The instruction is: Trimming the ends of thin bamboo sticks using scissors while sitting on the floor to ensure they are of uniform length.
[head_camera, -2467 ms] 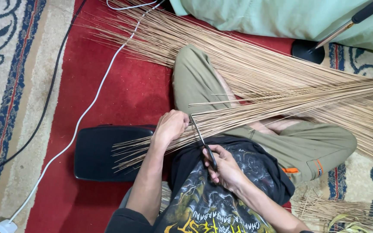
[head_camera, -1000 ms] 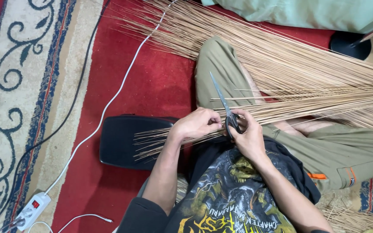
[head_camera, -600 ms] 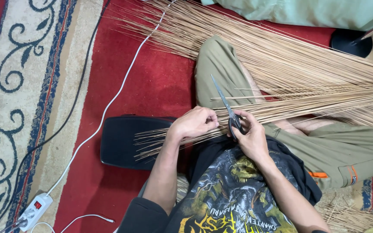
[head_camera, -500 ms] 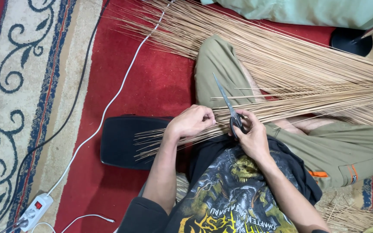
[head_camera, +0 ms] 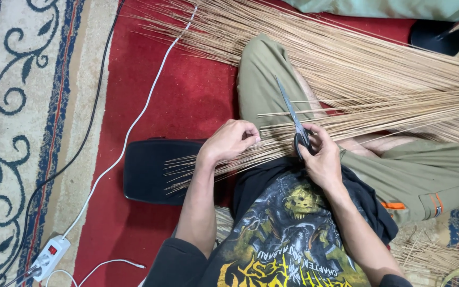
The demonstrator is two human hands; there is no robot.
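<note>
Two hands — left hand (head_camera: 230, 141) pinching the stick bundle (head_camera: 346, 125); right hand (head_camera: 320, 157) gripping one pair of scissors (head_camera: 293, 114) (blades shut).

Bundle of thin sticks (head_camera: 357, 114): lies across the seated person's lap and legs, fanning out toward the far right, with its near ends over a flat cushion (head_camera: 150, 170) at the left. Left hand (head_camera: 232, 141): on the bundle, beside the right hand (head_camera: 322, 159). Scissors (head_camera: 295, 119): in the right hand, blades over the sticks. Cables (head_camera: 134, 122): on the carpet (head_camera: 187, 101), left of the cushion. Power strip (head_camera: 49, 258): near left corner. Loose sticks (head_camera: 431, 258): floor, near right.
</note>
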